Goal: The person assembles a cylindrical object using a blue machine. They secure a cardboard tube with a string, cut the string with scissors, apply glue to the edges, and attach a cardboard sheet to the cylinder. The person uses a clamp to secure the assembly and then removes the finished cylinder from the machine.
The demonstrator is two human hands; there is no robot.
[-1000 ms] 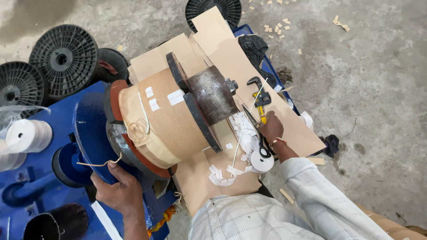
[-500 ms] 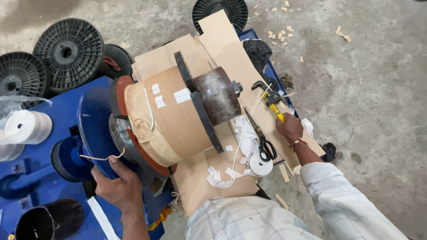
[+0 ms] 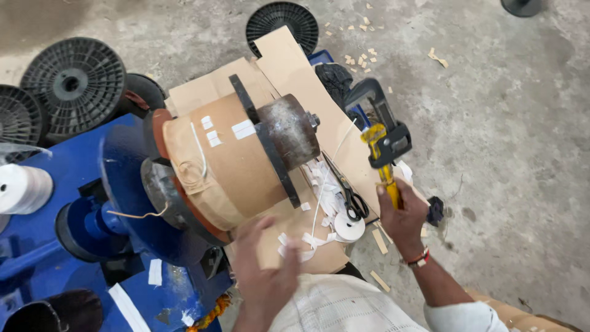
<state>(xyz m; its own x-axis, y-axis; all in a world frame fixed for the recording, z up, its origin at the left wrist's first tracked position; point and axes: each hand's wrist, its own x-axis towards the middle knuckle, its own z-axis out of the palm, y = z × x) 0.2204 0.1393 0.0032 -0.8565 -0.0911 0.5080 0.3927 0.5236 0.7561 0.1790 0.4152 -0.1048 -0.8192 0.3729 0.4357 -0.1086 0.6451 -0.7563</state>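
Note:
My right hand (image 3: 402,218) grips the yellow handle of a black bar clamp (image 3: 382,132) and holds it up over the cardboard sheet (image 3: 295,67). My left hand (image 3: 264,270) hovers blurred below a large coil wrapped in brown paper (image 3: 215,163), fingers apart, holding nothing. The coil sits on a blue winding machine (image 3: 80,184), with a dark metal hub (image 3: 289,132) at its end and white tape patches on top. Black scissors (image 3: 350,197) and a white tape roll (image 3: 349,229) lie on the cardboard next to my right hand.
Black plastic spools (image 3: 74,86) lie on the concrete floor at left and another (image 3: 283,18) at the top. A white roll (image 3: 21,187) sits at the far left. Paper scraps (image 3: 322,184) and wood chips litter the cardboard and floor.
My right hand picked up the clamp from the cardboard and raised it. My left hand left the bent wire by the blue machine and swung right toward the coil's lower edge.

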